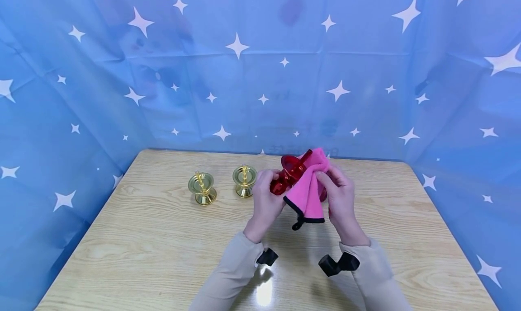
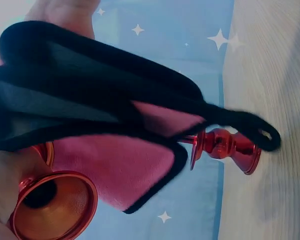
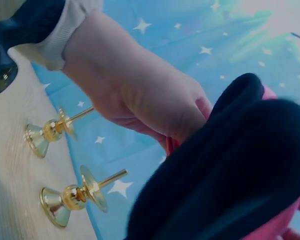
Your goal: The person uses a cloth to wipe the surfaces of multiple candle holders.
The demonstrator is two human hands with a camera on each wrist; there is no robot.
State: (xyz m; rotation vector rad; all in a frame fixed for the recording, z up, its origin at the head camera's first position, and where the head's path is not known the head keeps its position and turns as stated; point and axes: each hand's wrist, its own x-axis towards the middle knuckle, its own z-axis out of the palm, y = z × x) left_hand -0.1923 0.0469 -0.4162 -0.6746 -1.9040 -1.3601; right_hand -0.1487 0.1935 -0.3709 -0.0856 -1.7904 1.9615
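In the head view my left hand (image 1: 266, 195) grips a shiny red candle holder (image 1: 291, 171) by its lower part, tilted with its stem toward the upper right. Its hollow base (image 2: 55, 205) faces the left wrist camera. My right hand (image 1: 341, 198) pinches a pink cloth (image 1: 308, 191) with a black border and a hanging loop (image 2: 266, 136). The cloth drapes against the held holder's right side and hides part of it. Behind the cloth, a second red candle holder (image 2: 222, 145) stands upright on the table, mostly hidden in the head view.
Two gold candle holders, one (image 1: 201, 186) further left and one (image 1: 244, 181) near my left hand, stand upright on the light wooden table (image 1: 134, 238). A blue curtain (image 1: 260, 76) with white stars hangs behind the table and along its sides.
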